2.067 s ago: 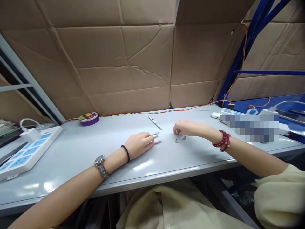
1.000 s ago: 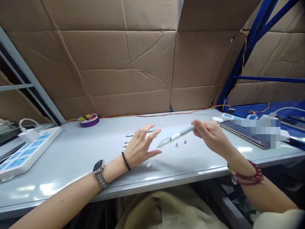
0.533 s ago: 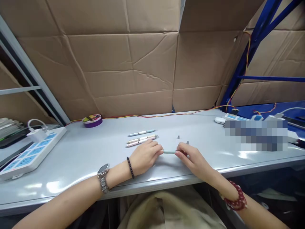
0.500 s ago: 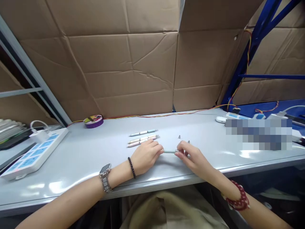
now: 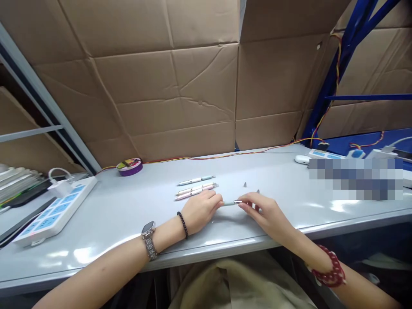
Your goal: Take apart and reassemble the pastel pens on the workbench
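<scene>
A pale green pen (image 5: 228, 203) lies level between my two hands, close above the table's front part. My left hand (image 5: 202, 210) is closed round its left end, which the fingers hide. The thumb and index finger of my right hand (image 5: 262, 210) pinch its silvery right end. Behind my left hand lie a light blue and white pen (image 5: 196, 180) and two pale pens side by side, one cream (image 5: 195, 189) and one pinkish (image 5: 189, 194). Two small grey cone-shaped pieces, one (image 5: 245, 185) farther back and one (image 5: 258, 191) nearer, stand by my right hand.
On the grey table (image 5: 154, 214), a white power strip (image 5: 59, 210) lies left and a purple tape roll (image 5: 129, 167) at the back left. A white object (image 5: 302, 159) sits back right. Cardboard (image 5: 180, 86) and a thin cable line the rear.
The view has shifted slightly. My right fingers have slid a little toward the pen's right end, and more of its silvery part shows. My left hand keeps its grip.
</scene>
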Tool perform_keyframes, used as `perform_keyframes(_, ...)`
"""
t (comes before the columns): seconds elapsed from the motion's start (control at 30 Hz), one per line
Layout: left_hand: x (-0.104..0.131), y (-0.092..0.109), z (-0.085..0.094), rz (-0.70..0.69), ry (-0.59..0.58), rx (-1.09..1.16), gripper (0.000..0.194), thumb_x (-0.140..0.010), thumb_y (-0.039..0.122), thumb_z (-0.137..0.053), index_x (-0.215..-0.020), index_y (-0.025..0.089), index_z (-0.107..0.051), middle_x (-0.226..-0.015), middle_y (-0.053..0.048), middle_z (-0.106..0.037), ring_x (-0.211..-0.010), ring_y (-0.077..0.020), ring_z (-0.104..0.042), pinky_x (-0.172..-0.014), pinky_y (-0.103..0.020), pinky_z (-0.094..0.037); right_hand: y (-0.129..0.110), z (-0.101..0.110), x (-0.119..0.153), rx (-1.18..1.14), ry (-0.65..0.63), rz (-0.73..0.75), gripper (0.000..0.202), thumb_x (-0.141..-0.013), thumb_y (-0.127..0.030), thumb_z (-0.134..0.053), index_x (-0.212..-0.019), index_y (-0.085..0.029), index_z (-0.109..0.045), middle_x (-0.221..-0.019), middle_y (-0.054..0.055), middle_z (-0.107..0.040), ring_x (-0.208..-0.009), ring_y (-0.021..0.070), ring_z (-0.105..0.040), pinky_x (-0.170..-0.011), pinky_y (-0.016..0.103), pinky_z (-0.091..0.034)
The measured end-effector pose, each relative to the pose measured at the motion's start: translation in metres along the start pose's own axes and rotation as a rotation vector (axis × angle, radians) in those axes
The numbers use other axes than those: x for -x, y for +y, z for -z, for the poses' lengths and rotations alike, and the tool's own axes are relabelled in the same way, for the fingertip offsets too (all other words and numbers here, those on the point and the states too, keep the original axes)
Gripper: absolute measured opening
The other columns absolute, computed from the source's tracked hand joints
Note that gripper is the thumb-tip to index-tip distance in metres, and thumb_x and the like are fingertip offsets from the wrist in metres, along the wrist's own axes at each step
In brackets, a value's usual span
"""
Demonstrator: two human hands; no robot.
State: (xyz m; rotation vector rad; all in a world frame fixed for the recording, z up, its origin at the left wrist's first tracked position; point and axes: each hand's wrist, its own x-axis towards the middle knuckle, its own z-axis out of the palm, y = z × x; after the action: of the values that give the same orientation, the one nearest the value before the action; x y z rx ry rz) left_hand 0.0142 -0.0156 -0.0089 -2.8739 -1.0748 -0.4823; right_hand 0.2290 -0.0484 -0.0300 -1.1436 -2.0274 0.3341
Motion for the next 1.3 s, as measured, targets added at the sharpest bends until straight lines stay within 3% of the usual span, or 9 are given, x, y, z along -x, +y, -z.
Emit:
perform_keyframes(0.2,0.002,0.003,-0.001,-0.042,-0.041,0.027,0.036,-0.099,0.033,-0.019,-0.092,0.019,-0.051,-0.087,-0.005,-0.062,-0.079,-0.0186,-0.057,-0.067,-0.028,-0.043,-0.001,0.002,-0.001,0.054,-0.129,-0.006,0.032,-0.095,-0.034,-0.035,-0.075,-0.021,-0.057,-0.065,0.0,-0.061,-0.061,0.0158,-0.055,-0.059,0.029,-0.043)
perform_keyframes(0.33,0.004,0.007,-0.001,-0.04,-0.074,0.049,0.028,-0.095,0.044,-0.034,-0.102,0.019,-0.047,-0.084,-0.002,-0.063,-0.071,-0.0177,-0.059,-0.06,-0.026,-0.042,-0.002,0.002,0.0,-0.001,-0.039,0.026,0.026,-0.093,-0.03,-0.042,-0.078,-0.021,-0.061,-0.071,0.001,-0.065,-0.065,0.0159,-0.06,-0.062,0.028,-0.046)
perform_keyframes(0.5,0.002,0.004,-0.001,-0.007,-0.064,0.035,0.022,-0.097,0.033,-0.031,-0.098,0.02,-0.05,-0.087,-0.003,-0.062,-0.079,-0.019,-0.059,-0.066,-0.027,-0.043,0.001,-0.002,0.002,-0.068,0.126,0.059,0.012,-0.087,-0.029,-0.054,-0.088,-0.022,-0.063,-0.084,0.003,-0.07,-0.074,0.0175,-0.064,-0.068,0.03,-0.051)
perform_keyframes(0.63,0.002,0.001,-0.002,-0.028,-0.052,0.046,0.026,-0.097,0.026,-0.027,-0.11,0.021,-0.048,-0.098,-0.004,-0.061,-0.088,-0.0196,-0.058,-0.074,-0.029,-0.044,0.003,-0.002,0.003,-0.093,0.138,0.071,0.008,-0.085,-0.024,-0.056,-0.088,-0.021,-0.064,-0.084,0.002,-0.069,-0.076,0.0173,-0.064,-0.069,0.029,-0.052)
perform_keyframes(0.73,0.003,0.001,-0.001,-0.087,-0.097,0.018,0.036,-0.095,0.02,-0.028,-0.128,0.027,-0.038,-0.092,-0.002,-0.06,-0.075,-0.0169,-0.058,-0.065,-0.026,-0.044,0.003,-0.001,0.002,-0.094,0.161,0.055,0.009,-0.084,-0.024,-0.056,-0.089,-0.022,-0.064,-0.085,0.002,-0.069,-0.074,0.0165,-0.064,-0.069,0.029,-0.053)
perform_keyframes(0.93,0.005,0.002,0.001,-0.123,-0.092,-0.018,0.044,-0.092,0.014,-0.029,-0.132,0.03,-0.038,-0.081,-0.001,-0.057,-0.064,-0.0156,-0.055,-0.056,-0.024,-0.041,0.003,-0.004,0.005,-0.107,0.201,0.062,0.01,-0.086,-0.025,-0.056,-0.089,-0.022,-0.064,-0.085,0.002,-0.07,-0.076,0.0171,-0.065,-0.07,0.029,-0.053)
perform_keyframes(1.1,0.003,-0.002,0.003,-0.086,-0.063,0.031,0.039,-0.095,0.018,-0.027,-0.129,0.03,-0.041,-0.09,-0.002,-0.061,-0.073,-0.0159,-0.059,-0.065,-0.025,-0.045,0.013,0.02,-0.002,-0.024,0.261,0.019,0.012,-0.084,-0.03,-0.057,-0.088,-0.021,-0.065,-0.085,0.002,-0.07,-0.076,0.0188,-0.066,-0.072,0.031,-0.052)
perform_keyframes(1.2,0.0,-0.007,0.002,-0.041,-0.073,0.011,0.036,-0.096,0.022,-0.027,-0.129,0.027,-0.039,-0.099,-0.002,-0.064,-0.086,-0.0182,-0.061,-0.073,-0.028,-0.046,0.029,0.049,-0.021,0.173,0.152,-0.048,0.015,-0.084,-0.026,-0.055,-0.09,-0.019,-0.066,-0.086,0.003,-0.071,-0.078,0.0198,-0.066,-0.073,0.03,-0.051)
perform_keyframes(1.3,-0.003,-0.012,0.0,0.025,-0.092,-0.059,0.032,-0.096,0.028,-0.028,-0.124,0.021,-0.042,-0.099,-0.004,-0.065,-0.088,-0.0207,-0.061,-0.072,-0.03,-0.047,0.047,0.068,-0.048,0.43,-0.142,-0.071,0.021,-0.084,-0.017,-0.048,-0.091,-0.016,-0.068,-0.091,0.007,-0.071,-0.083,0.0215,-0.065,-0.076,0.032,-0.048)
